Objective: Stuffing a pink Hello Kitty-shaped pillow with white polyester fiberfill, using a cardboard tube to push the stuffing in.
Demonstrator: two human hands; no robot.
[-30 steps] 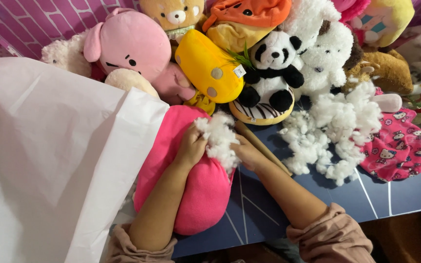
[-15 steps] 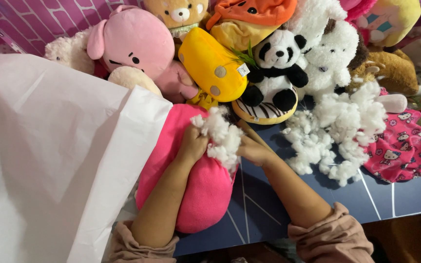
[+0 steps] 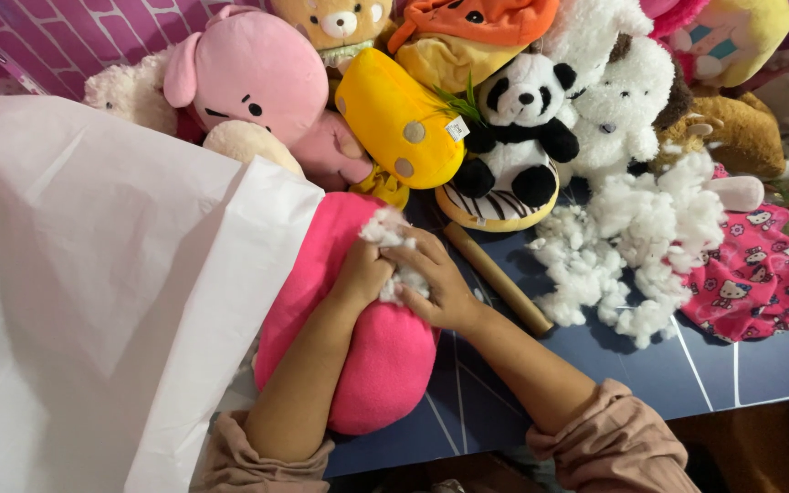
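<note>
Left hand [image 3: 364, 271] and right hand [image 3: 438, 283] both pinched on white fluffy stuffing [image 3: 393, 245] at bright pink plush cushion [image 3: 372, 351] (opening hidden). Risk: loose fibres spilling, seam tearing under overpacking.

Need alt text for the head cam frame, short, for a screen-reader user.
Two bare hands, left hand and right hand, press a clump of white stuffing into a bright pink plush cushion on a dark blue table. A white bag is on the left; loose stuffing, a wooden stick and plush toys, including a panda, lie behind.
</note>
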